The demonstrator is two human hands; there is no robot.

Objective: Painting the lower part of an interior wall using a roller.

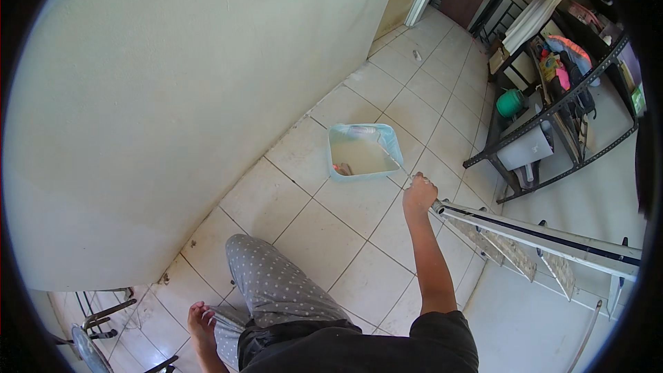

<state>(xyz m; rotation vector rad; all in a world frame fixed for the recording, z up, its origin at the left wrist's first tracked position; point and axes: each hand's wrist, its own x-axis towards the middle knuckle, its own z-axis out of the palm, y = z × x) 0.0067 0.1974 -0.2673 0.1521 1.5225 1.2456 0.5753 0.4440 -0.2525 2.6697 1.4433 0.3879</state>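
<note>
My right hand (419, 195) is closed around the handle end of a paint roller. Its thin metal rod (391, 155) runs down into a light blue plastic basin (366, 177) on the floor, and the pale roller head rests by the far rim. Cloudy beige liquid (362, 155) covers the bottom of the basin. A small reddish-brown piece (342, 168) lies in its near left corner. Low at the left, my left hand (201, 319) hangs beside my grey dotted trousers (290, 283), fingers loosely bent and apart, with nothing visible in it.
A white stepladder (539, 231) stands close to my right forearm. Beyond it is a dark metal shelf rack (552, 121) with bags and a green container (510, 103). A plain pale wall (193, 97) runs along the left. Chair parts (103, 321) show at lower left on the tiled floor.
</note>
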